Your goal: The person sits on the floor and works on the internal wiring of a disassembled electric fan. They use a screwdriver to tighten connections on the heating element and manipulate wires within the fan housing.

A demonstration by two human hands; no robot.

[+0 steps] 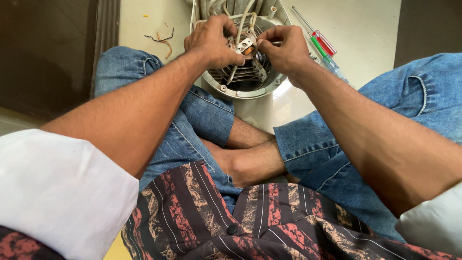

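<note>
A white plastic fan housing (243, 91) with a round grille lies on the pale floor in front of my crossed legs. At its centre sits a small metal motor (245, 45) with copper windings and white wires. My left hand (211, 41) grips the motor's left side with curled fingers. My right hand (284, 48) pinches the motor's right edge between thumb and fingertips. Both hands hide part of the motor and the grille below it.
Two screwdrivers lie on the floor right of the housing, one with a red handle (323, 42) and one green (323, 54). Scraps of wire (161, 38) lie to the left. A dark panel (48, 53) stands at the far left. My denim-clad knees (120, 65) flank the housing.
</note>
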